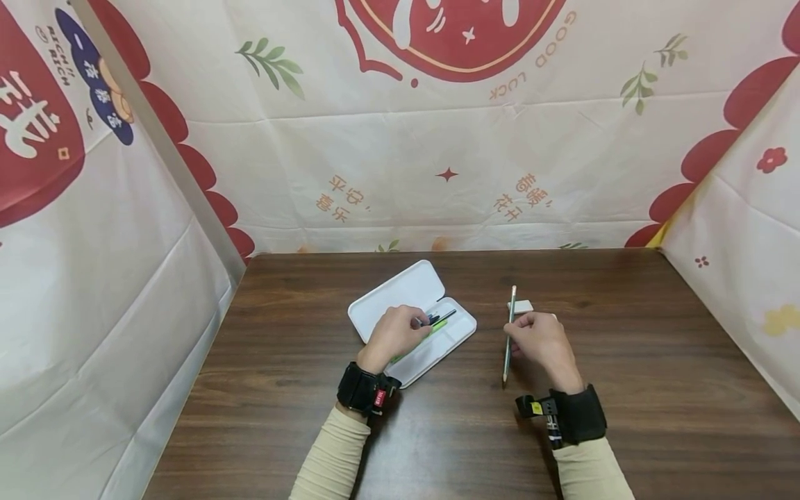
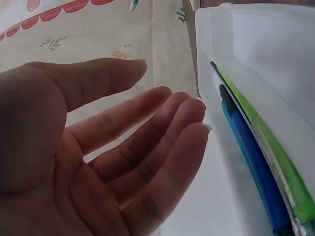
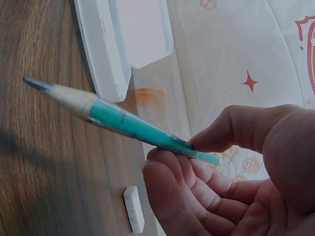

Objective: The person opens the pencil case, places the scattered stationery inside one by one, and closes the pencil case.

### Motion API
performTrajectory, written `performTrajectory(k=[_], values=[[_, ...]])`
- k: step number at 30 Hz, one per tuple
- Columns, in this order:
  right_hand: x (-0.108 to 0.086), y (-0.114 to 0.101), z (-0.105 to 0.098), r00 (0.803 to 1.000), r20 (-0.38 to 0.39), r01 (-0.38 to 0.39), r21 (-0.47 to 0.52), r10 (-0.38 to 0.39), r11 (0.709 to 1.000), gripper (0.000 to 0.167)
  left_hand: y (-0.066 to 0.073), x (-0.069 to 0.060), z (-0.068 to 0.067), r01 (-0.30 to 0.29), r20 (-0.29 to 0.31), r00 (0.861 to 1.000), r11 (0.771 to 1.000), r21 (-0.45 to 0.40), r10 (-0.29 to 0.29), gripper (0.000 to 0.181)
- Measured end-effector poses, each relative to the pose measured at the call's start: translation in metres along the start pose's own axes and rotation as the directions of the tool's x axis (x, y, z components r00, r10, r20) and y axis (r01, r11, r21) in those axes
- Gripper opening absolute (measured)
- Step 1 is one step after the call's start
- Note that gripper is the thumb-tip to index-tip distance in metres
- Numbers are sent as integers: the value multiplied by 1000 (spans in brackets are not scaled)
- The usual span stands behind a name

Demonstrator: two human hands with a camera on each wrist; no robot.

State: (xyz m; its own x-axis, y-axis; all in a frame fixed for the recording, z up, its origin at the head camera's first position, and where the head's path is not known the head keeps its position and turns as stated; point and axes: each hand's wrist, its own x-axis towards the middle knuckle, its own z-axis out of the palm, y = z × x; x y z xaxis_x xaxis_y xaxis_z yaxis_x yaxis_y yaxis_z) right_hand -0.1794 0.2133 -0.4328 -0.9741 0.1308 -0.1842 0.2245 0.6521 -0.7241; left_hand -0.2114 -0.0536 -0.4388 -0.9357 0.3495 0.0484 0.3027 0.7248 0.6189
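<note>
My right hand [image 1: 540, 340] pinches a sharpened green pencil [image 3: 133, 126] between thumb and fingers, above the table. In the right wrist view its dark point faces the lower-left of the case, away from the palm. A white eraser [image 1: 521, 306] lies on the table just beyond that hand. Over the opened white pencil case [image 1: 437, 352] is my left hand [image 1: 398, 333], its fingers loosely bent and apart from the thumb, with nothing between them. Beside those fingers, a blue pen [image 2: 258, 172] and a light green pen [image 2: 275, 152] lie in the case, along with a thin dark stick.
The case lid [image 1: 400, 295] is folded back toward the far left. Brown wooden table [image 1: 625, 333] surrounds the things. Printed cloth [image 1: 400, 167] hangs behind the table's far edge and along both sides.
</note>
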Motion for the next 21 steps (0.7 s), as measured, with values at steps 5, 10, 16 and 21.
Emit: performTrajectory(k=[5, 10, 16, 21], values=[[-1, -3, 4, 998, -31, 52, -1, -52, 999, 23, 2, 0, 1, -27, -7, 1000, 999, -29, 27, 11], [0, -6, 13, 995, -32, 92, 40, -90, 995, 20, 4, 1, 3, -48, -10, 999, 998, -34, 48, 9], [-1, -11, 19, 991, -33, 129, 64, -127, 990, 18, 11, 2, 3, -84, -14, 996, 996, -32, 83, 11], [-3, -14, 25, 986, -41, 161, 55, -159, 985, 18, 16, 2, 1, -115, -12, 993, 993, -36, 115, 13]])
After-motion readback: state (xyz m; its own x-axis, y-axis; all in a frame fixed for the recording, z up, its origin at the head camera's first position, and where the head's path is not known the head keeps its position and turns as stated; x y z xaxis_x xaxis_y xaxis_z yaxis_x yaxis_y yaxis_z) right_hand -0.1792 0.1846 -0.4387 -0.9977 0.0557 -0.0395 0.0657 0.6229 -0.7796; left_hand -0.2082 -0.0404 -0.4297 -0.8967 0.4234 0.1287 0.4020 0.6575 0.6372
